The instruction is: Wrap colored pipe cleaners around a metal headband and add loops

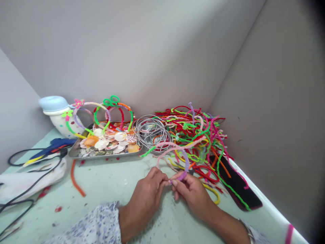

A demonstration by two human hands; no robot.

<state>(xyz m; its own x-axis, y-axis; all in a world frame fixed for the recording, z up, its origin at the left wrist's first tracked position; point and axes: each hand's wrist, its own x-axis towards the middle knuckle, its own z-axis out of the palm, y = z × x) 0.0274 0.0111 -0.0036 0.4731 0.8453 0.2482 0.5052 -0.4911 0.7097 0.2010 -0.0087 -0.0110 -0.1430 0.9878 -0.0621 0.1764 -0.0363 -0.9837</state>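
Note:
A curved headband wrapped in fuzzy pipe cleaner, with a green tip, a pink stretch and a purple stretch (pixel 187 161), stands up from my hands. My right hand (pixel 194 191) is closed, thumb and fingers pinching its purple end. Close beside it, my left hand (pixel 148 189) is closed too, fingertips pressed together at that same end on the pipe cleaner. A loose pale pink pipe cleaner (pixel 195 143) arcs above, its lower part running down behind my left hand. The exact spot between the fingertips is small and partly hidden.
Behind lie a metal tray (pixel 101 156) of seashells with several wrapped headbands, a wire coil (pixel 153 134) and a pipe cleaner heap (pixel 193 127). Red-handled scissors (pixel 209 173) and a black flat object (pixel 243 189) lie right. Left are a white bottle (pixel 63 118), cables and plastic bag (pixel 50 171).

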